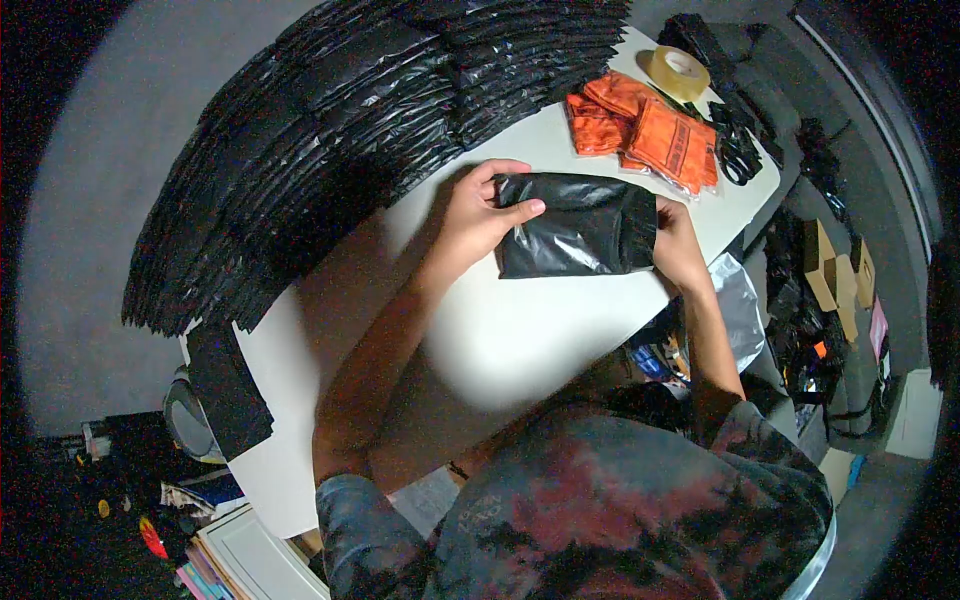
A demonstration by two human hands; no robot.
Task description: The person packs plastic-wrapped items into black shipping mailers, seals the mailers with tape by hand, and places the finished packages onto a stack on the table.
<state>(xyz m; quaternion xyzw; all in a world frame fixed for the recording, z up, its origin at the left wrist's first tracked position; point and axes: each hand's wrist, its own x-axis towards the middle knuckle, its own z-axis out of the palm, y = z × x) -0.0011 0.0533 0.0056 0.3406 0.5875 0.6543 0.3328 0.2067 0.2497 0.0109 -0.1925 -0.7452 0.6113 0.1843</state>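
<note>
A black plastic mailing bag (565, 228) is held over the white table, its glossy face turned up. My left hand (482, 215) grips the bag's left end, thumb on the top face and fingers at the far edge. At the opposite end, my right hand (680, 246) meets the bag's folded, crinkled edge. Its fingers are hidden by the plastic, and I cannot tell whether they are inside the bag or behind it. Just beyond the bag lie several orange items in clear plastic packets (670, 140).
A long, fanned row of black bags (330, 140) covers the far left of the white table (500, 345). A roll of tape (680, 73) and a black cable-like bundle (738, 145) are at the far right. A flat black piece (228, 390) overhangs the left edge.
</note>
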